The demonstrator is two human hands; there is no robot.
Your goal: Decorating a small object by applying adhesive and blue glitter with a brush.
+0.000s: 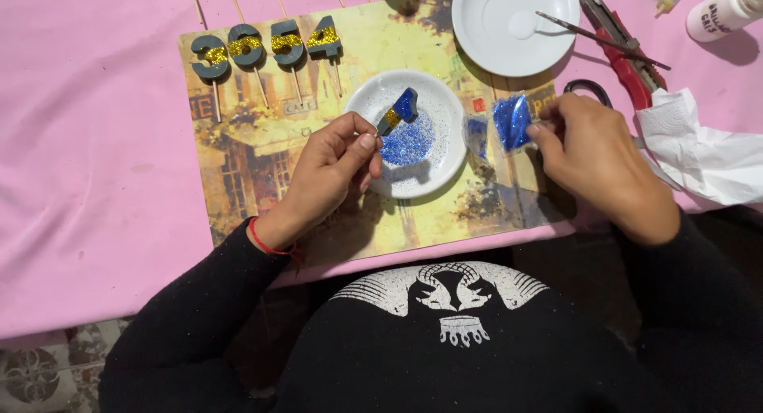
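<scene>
1. Head view: a small white plate (pixel 433 162) sits near the middle of a picture-printed placemat (pixel 238 182), with a patch of blue glitter (pixel 408 145) lying in its well.
2. A second, larger white plate (pixel 489 43) rests on the mat's far right corner; a thin brush (pixel 600 39) lies with its tip over the rim.
3. A small clear bag of blue glitter (pixel 512 120) is just right of the near plate, over the mat's right part; a second, flatter clear bag (pixel 477 136) lies between it and the plate.
4. The left hand (pixel 330 170) pinches a small grey piece (pixel 397 111), coated blue at one end with a gold patch, holding it tilted above the glitter plate; the wrist wears a red cord.
5. The right hand (pixel 596 162) grips the right edge of the glitter bag with its fingertips, palm down.
6. Four grey numeral shapes (pixel 266 47) with gold glitter, each on a stick, lie in a row at the mat's far left corner.
7. On the pink tablecloth (pixel 87 143) beyond the mat's right edge: red-handled pliers (pixel 628 59), a crumpled white tissue (pixel 703 151), a white glue bottle (pixel 719 11).
</scene>
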